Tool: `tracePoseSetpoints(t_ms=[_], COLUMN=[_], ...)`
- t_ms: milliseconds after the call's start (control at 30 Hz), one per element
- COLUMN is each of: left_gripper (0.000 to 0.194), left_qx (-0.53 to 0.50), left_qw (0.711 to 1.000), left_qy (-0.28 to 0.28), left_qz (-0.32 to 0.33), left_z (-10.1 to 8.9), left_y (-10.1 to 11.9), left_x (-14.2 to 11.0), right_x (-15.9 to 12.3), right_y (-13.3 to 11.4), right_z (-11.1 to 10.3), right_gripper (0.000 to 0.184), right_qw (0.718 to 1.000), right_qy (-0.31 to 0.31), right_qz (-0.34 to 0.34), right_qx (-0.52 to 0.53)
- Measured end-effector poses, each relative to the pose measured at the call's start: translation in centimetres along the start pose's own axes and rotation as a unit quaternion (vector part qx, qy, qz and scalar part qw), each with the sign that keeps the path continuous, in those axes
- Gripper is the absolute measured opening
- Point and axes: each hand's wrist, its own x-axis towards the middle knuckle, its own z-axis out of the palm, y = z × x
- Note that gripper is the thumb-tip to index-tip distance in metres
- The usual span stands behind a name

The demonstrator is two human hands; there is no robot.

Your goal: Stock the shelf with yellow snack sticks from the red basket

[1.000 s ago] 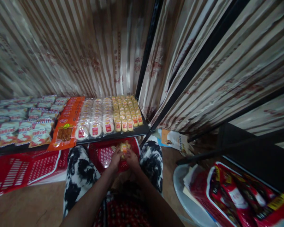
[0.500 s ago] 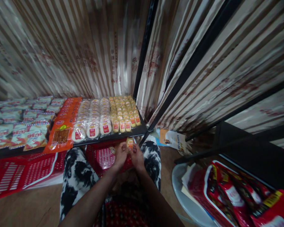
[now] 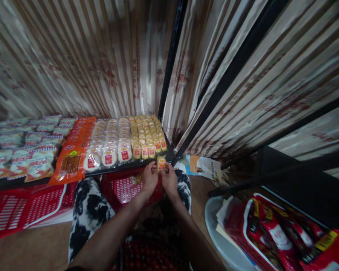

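Both my hands hold one small yellow snack packet (image 3: 161, 163) upright just at the front edge of a low black shelf (image 3: 158, 157). My left hand (image 3: 149, 177) pinches its left side and my right hand (image 3: 168, 180) its right side. Right behind the packet stand rows of the same yellow packets (image 3: 147, 133) on the shelf's right end. A red plastic basket (image 3: 124, 186) sits between my knees, under my hands, with a packet or two lying in it.
On the shelf, round white cakes (image 3: 110, 141), orange packs (image 3: 73, 154) and white bags (image 3: 19, 146) lie to the left. A flat red basket (image 3: 25, 207) lies on the floor left. A white tub of red packs (image 3: 271, 229) stands right. Striped curtains hang behind.
My two hands have lifted the yellow packet out of the red basket and carried it up and to the right, to the shelf's front edge.
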Motion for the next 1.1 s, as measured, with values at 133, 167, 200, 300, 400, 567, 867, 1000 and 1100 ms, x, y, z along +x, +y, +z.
tracePoseSetpoints(t_ms=[133,167,200,300,400,567,867,1000,1100], left_gripper=[0.036,0.036,0.036,0.034,0.035,0.032,0.039,0.04,0.041], left_qx=[-0.025,-0.029,-0.027,0.001,0.026,0.047,0.044,0.088,0.159], left_qw=[1.0,0.999,0.999,0.999,0.997,0.996,0.997,0.99,0.962], left_qy=[-0.018,-0.019,-0.018,-0.006,-0.003,-0.003,-0.024,-0.012,0.019], left_qz=[0.006,0.013,0.021,0.046,0.07,0.078,0.063,0.108,0.22], left_z=[0.2,0.2,0.3,0.4,0.4,0.6,0.9,0.5,-0.3], left_y=[1.2,1.4,1.7,2.3,2.8,3.2,3.6,3.2,2.4], left_x=[0.3,0.5,0.6,1.3,2.0,3.2,3.6,3.4,3.1], right_x=[1.3,1.6,2.0,3.0,4.0,5.2,6.4,6.7,6.8], right_y=[-0.3,-0.5,-0.6,-1.0,-1.3,-1.4,-1.0,-0.9,-0.9], right_z=[-0.2,-0.3,-0.3,-0.2,0.1,0.7,1.3,1.6,1.8], right_gripper=[0.036,0.036,0.036,0.037,0.037,0.043,0.048,0.046,0.044], right_qw=[1.0,1.0,0.999,0.999,0.998,0.994,0.99,0.987,0.985], right_qy=[0.013,0.015,0.016,0.018,0.024,0.039,0.026,0.026,0.028], right_qz=[-0.011,-0.011,-0.011,-0.02,-0.04,-0.072,-0.076,-0.086,-0.097], right_qx=[-0.015,-0.022,-0.028,-0.032,-0.041,-0.075,-0.117,-0.132,-0.141])
